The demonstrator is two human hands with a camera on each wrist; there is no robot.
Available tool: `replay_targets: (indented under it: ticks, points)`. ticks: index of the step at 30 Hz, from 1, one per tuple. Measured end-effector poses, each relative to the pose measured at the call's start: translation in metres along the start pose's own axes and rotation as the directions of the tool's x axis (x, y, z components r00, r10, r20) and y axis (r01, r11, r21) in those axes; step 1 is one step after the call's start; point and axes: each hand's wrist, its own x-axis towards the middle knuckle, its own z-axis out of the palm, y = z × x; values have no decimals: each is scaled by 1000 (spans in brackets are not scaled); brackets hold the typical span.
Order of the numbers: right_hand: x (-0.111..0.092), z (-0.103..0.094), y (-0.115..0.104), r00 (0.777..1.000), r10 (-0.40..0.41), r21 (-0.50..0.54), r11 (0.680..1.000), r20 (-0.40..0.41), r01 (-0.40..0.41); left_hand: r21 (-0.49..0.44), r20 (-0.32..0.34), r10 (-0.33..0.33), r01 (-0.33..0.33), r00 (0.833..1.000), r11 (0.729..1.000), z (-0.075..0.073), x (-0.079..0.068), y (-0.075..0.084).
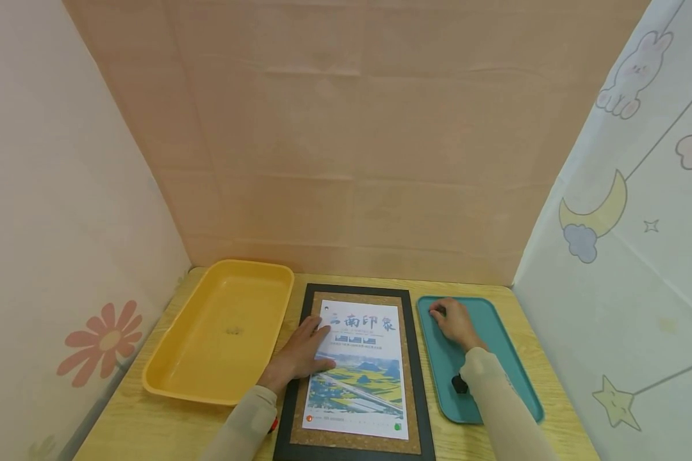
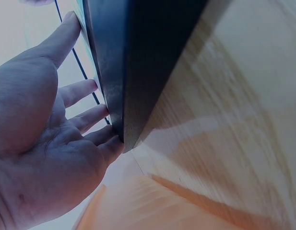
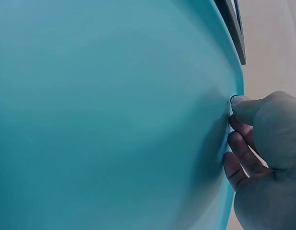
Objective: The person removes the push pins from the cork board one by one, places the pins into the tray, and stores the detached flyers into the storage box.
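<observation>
A corkboard in a black frame lies in the middle, bearing a printed poster with a green and yellow landscape. An orange pin and a green pin sit at the poster's lower corners, and a small dark pin at its upper left. My left hand rests with spread fingers on the poster's left side and the frame. Over the far left part of the teal tray, my right hand pinches a small dark thing, mostly hidden by the fingertips.
A black object lies in the tray by my right sleeve. To the left stands a yellow tub. A small red thing shows beside my left sleeve. Fabric walls enclose the wooden table on the back and sides.
</observation>
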Motion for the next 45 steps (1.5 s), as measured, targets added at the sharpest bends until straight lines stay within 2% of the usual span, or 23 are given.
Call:
replay_targets:
  ticks: [9, 24, 45]
  points:
    - [0, 0, 1, 1000, -8, -22, 1000, -9, 8, 0, 2, -6, 6, 1000, 1000, 1, 0, 0]
    - [-2, 0, 5, 1000, 21, 6, 1000, 13, -21, 9, 7, 11, -11, 1000, 1000, 2, 1, -1]
    - [-15, -16, -9, 997, -6, 22, 1000, 72, 5, 15, 6, 2, -2, 1000, 1000, 0, 2, -1]
